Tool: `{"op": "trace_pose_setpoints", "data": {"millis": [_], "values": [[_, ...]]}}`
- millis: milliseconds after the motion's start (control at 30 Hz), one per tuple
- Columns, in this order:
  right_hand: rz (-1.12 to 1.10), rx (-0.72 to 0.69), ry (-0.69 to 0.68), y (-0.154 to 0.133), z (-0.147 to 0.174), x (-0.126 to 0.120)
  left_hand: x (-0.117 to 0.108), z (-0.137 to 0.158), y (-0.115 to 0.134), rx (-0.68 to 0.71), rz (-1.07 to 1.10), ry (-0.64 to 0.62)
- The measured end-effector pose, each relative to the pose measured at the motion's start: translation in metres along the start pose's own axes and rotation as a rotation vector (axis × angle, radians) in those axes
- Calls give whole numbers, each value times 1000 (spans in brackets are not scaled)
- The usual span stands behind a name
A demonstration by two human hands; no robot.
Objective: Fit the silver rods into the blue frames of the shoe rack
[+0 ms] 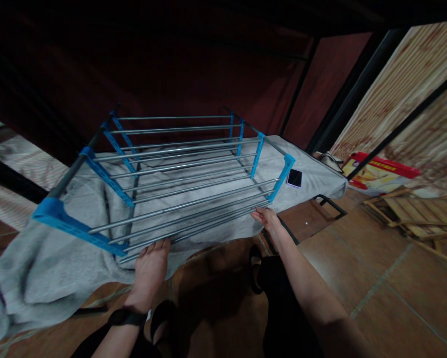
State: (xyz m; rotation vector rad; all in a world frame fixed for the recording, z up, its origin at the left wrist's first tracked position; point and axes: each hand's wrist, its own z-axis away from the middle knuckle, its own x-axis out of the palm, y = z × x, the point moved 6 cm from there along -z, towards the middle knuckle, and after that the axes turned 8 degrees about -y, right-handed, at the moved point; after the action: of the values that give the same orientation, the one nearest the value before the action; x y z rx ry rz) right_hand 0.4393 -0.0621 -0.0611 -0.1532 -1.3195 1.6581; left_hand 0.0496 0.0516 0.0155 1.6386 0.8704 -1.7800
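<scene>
Left hand (pixel 150 263), lower centre-left of the frame: fingers laid fairly flat and loosely spread, tips touching the nearest metal rods of the rack (pixel 178 174). Not closed round a rod as far as can be seen; palm down, back of hand to the camera. Forearm rises from the bottom edge, dark band (pixel 128 317) on the wrist.

Right hand (pixel 266 219), centre-right: fingers curled at the near rods close to the rack's right blue end piece. Whether they wrap a rod fully, cannot tell; fingertips hidden. Arm bare, stretched long from the lower right corner.

Rack: silver rods between blue plastic side frames, several tiers, lying across the middle of the frame on a grey cloth (pixel 51 258) over a low surface.

Phone (pixel 295 177), dark, flat on the cloth just right of the rack's right end. Red and yellow box (pixel 380 174) on the floor at right, wooden slats (pixel 413 211) beside it. Tiled floor (pixel 376 278) lower right.
</scene>
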Motion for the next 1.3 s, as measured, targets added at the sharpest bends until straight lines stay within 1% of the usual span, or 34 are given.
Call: {"op": "trace_pose_setpoints", "data": {"millis": [233,467,733,900,1100,1300], "values": [[7,-15,-6,-1,1,1,-6,-1,3,7,-56,34],[52,6,6,0,1,0,-8,-1,6,2,-51,11],[111,24,-32,-2,1,-2,0,1,8,-32,-7,-13],[163,12,-52,0,-10,-11,6,1,10,-9,-28,-7],[211,-31,-46,2,-22,-23,6,2,12,25,-64,39],[272,-17,-40,0,-26,-30,10,3,15,32,-65,37]]}}
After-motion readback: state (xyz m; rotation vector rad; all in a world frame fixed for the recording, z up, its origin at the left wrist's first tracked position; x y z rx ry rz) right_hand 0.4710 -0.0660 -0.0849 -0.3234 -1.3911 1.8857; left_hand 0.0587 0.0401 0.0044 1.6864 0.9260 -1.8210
